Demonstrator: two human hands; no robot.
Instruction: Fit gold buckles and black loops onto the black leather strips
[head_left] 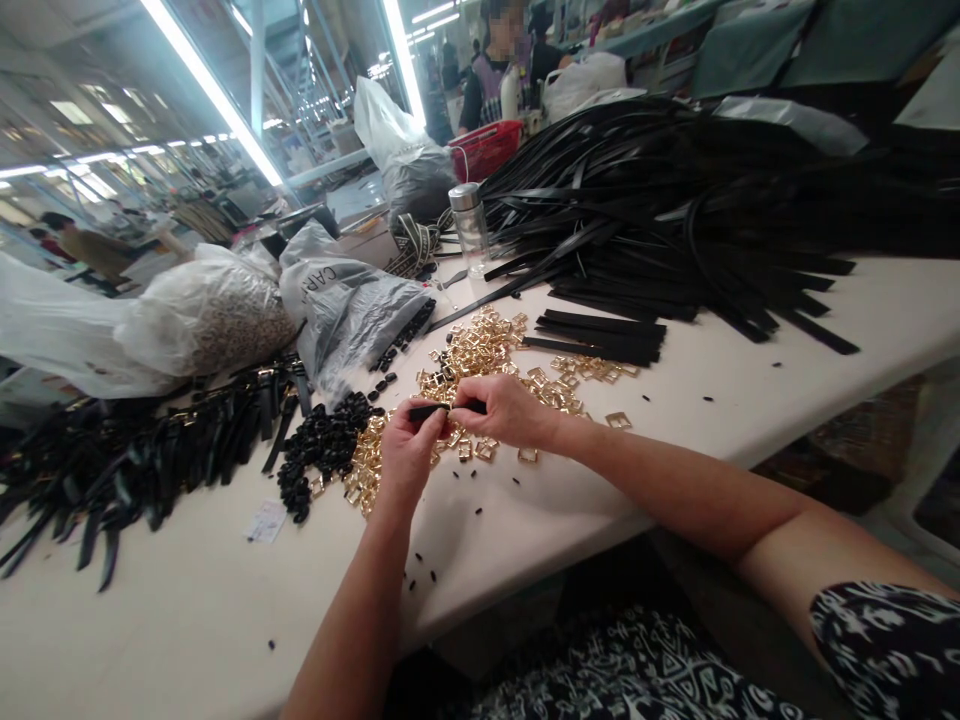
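Left hand (411, 445): pinches a short black strap (426, 412) | Right hand (504, 408): pinches it too | Strap: between both hands, near gold rings (480, 345) on the pale table (187, 620) | Black loops (322, 440): heaped beside the rings

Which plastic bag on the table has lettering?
The grey bag, right beside the bulky white bag. Dark capital letters show on its side; I see none on the other bags.

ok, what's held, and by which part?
A black strip, pinched apparently near its middle by the left hand and right hand; partly hidden.
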